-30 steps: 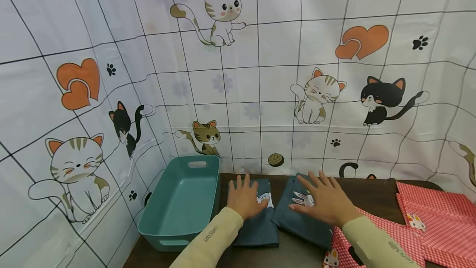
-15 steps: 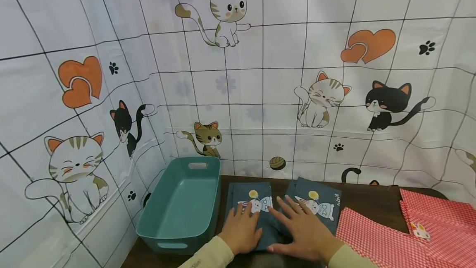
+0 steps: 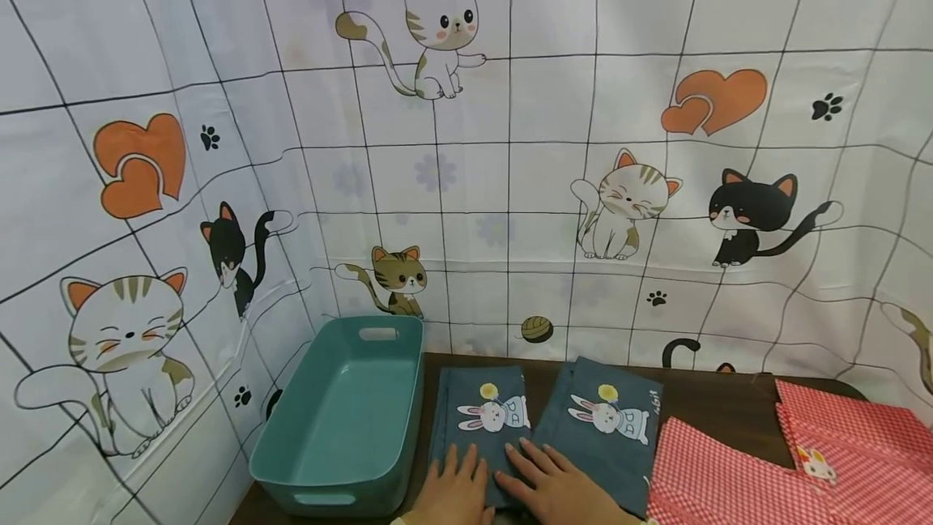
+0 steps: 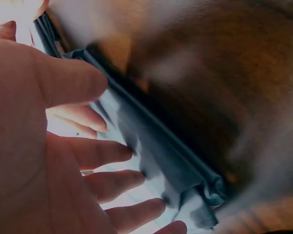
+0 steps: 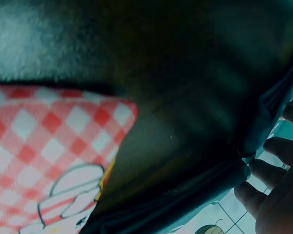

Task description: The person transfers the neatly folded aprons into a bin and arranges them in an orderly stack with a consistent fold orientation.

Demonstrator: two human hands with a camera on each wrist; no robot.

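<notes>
One folded blue cloth (image 3: 483,437) is laid beside a second blue cloth (image 3: 599,450) on the worktop (image 3: 729,405); its near end is covered by the left grip (image 3: 453,491) and its right edge by the right grip (image 3: 563,491), both spread wide, nothing held. Neighbouring folds could be rucked by sideways dragging.

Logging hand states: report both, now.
Left hand: open, fingers over the left dark blue cloth, holding nothing.
Right hand: open, holding nothing.

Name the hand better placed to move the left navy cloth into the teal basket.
Probably the left hand: it lies over the left navy cloth, nearer the teal basket; the right hand is farther off.
</notes>
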